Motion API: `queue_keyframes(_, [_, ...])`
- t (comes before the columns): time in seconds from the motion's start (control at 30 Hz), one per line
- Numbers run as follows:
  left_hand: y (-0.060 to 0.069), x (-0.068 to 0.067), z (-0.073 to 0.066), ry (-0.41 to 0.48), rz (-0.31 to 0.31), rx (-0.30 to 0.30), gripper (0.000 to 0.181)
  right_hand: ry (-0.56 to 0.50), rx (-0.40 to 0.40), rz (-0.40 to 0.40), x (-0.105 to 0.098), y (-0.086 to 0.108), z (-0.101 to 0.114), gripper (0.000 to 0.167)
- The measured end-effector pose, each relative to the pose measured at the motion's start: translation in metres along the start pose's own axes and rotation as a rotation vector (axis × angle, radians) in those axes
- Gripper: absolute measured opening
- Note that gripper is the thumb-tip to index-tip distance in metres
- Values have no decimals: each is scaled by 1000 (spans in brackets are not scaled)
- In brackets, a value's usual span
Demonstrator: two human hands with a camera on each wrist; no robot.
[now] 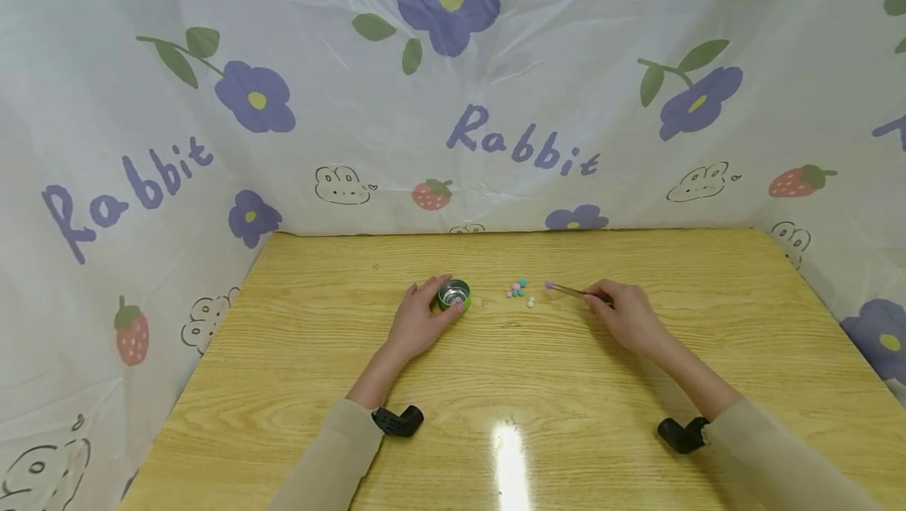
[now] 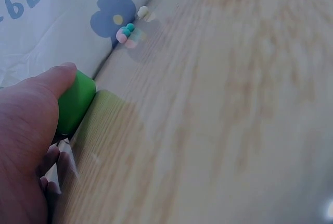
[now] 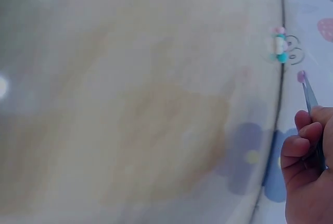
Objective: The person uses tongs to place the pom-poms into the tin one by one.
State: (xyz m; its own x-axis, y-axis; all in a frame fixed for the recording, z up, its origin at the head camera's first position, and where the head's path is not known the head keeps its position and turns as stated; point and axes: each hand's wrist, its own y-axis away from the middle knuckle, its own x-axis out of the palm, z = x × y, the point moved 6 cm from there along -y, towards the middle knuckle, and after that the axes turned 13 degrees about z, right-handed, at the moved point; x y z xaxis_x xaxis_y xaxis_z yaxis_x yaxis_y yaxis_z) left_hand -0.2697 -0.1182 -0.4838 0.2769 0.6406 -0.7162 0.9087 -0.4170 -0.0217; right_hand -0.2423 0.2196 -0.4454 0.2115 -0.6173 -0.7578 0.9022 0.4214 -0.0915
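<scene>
My left hand (image 1: 418,321) holds a small round tin (image 1: 454,305), green outside and shiny metal inside, with thumb and fingers around its sides. Something small and pinkish lies in the tin. In the left wrist view its green wall (image 2: 77,101) shows beside the thumb. My right hand (image 1: 628,316) pinches a pair of metal tweezers (image 1: 569,290), whose tips hold a purple ball (image 1: 549,285) above the table. Between the hands lies a cluster of little pink and blue balls (image 1: 517,288), with a couple of white balls (image 1: 531,303) just in front of it.
The wooden table (image 1: 495,369) has a glossy top that reflects a bright light near its front. A white curtain (image 1: 524,86) printed with flowers, strawberries and rabbits hangs behind it and at both sides. Each wrist carries a black camera (image 1: 400,421).
</scene>
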Motion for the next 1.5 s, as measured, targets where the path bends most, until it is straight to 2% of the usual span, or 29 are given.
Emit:
queue_keyframes(0.2, [1,-1,0,-4,-9,4,62,-22,4,-43,-3,-13,5,11])
queue_keyframes(0.43, [2,-1,-1,1,-18,14,62,-78,-15,-20,2,-29,17,13])
queue_keyframes(0.73, [2,-1,-3,11,-16,16,62,-107,-56,-5,16,-44,35,12])
queue_keyframes(1.1, [2,0,1,-1,1,-12,61,-149,-125,10,41,-56,52,11])
queue_keyframes(1.33, [0,1,2,-5,-4,-2,61,-152,-122,54,53,-65,66,13])
queue_keyframes(1.5, [-1,1,3,-11,-4,0,60,-147,-149,73,61,-71,74,12])
